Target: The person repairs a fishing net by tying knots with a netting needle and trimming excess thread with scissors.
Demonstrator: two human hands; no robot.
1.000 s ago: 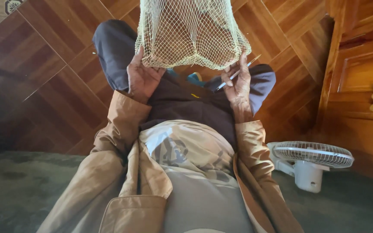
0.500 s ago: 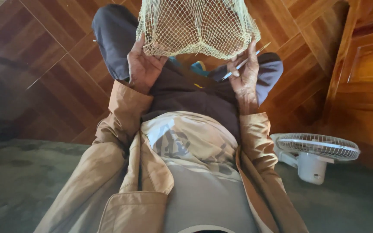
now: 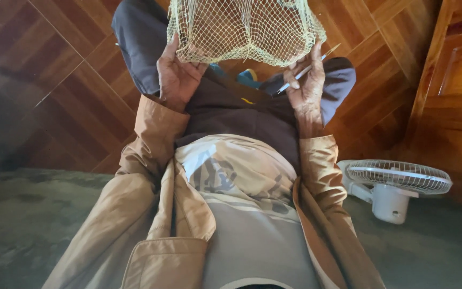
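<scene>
The net [image 3: 244,29] sits higher than a moment ago. The left hand [image 3: 177,75] grips its left edge; the right hand [image 3: 306,80], at its right edge, is closed on a thin needle [image 3: 306,69].

A white fan [image 3: 397,184] lies on its back at the right, grille facing up, on a dark green carpet [image 3: 22,225] that covers the near part of the floor. Beyond the carpet the floor [image 3: 76,80] is reddish wood laid in slanted panels. A wooden cabinet [image 3: 461,85] with panelled fronts rises along the right edge, just behind the fan. In the middle lie a tan jacket [image 3: 151,198], open over a pale printed shirt [image 3: 241,176], and dark trousers [image 3: 140,37].
</scene>
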